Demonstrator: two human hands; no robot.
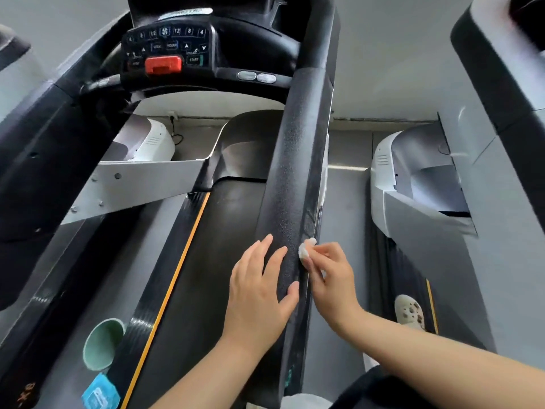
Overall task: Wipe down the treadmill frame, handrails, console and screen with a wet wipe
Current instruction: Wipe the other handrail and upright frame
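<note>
Right hand (330,273): fingertips are pinching a small wadded wet wipe (305,249), grip closed on it, pressing it against the right edge of the black textured handrail (295,178). Left hand (259,293): lying open and flat on the same handrail just beside the wipe, fingers spread, thumb wrapping over the top, gripping nothing. The handrail is running up toward the console (177,51), which is showing a red stop key (163,64). Below, the treadmill belt (224,231) is lying alongside an orange stripe (174,278). A pale green cup (101,345) is sitting at lower left.
</note>
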